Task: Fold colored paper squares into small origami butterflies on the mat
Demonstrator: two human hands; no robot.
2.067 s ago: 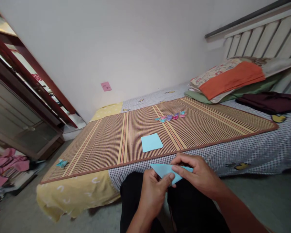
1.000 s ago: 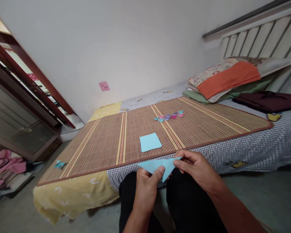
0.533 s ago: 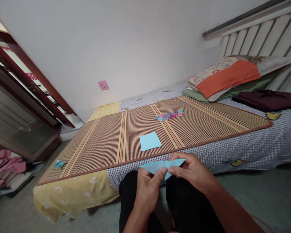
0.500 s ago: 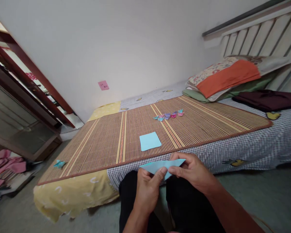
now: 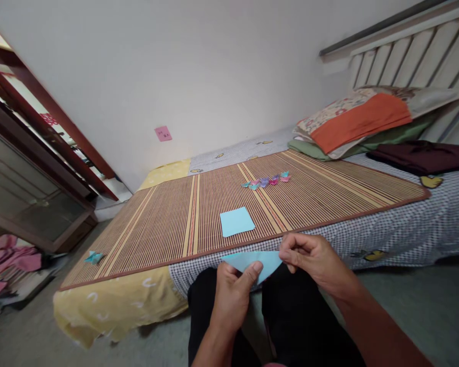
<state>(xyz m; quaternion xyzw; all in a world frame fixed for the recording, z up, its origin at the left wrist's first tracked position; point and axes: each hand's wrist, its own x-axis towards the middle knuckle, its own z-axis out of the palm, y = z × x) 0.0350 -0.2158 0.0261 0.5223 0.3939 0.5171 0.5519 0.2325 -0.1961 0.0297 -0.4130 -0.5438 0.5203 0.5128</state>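
Note:
A light-blue sheet of paper (image 5: 265,262), folded into a triangle, is held over my lap at the bed's edge. My left hand (image 5: 233,293) grips it from below on the left, thumb lying across its face. The fingers of my right hand (image 5: 309,260) pinch the triangle's right corner. Just beyond, a flat light-blue square of paper (image 5: 237,222) lies on the striped mat. Farther back sits a row of small folded paper pieces (image 5: 264,182) in blue, pink and purple. A single blue folded paper piece (image 5: 94,257) rests near the mat's left end.
The striped mat (image 5: 156,229) covers much of the bed. Stacked pillows (image 5: 361,122) and a dark folded cloth (image 5: 424,157) lie at the right, by the headboard (image 5: 413,56). A pink note (image 5: 162,133) is on the wall. Pink clothes (image 5: 15,260) are piled at far left.
My right hand has shifted right and slightly up, from the middle of the folded paper to its right corner. The paper's face now shows more as a triangle. My left hand stays nearly still.

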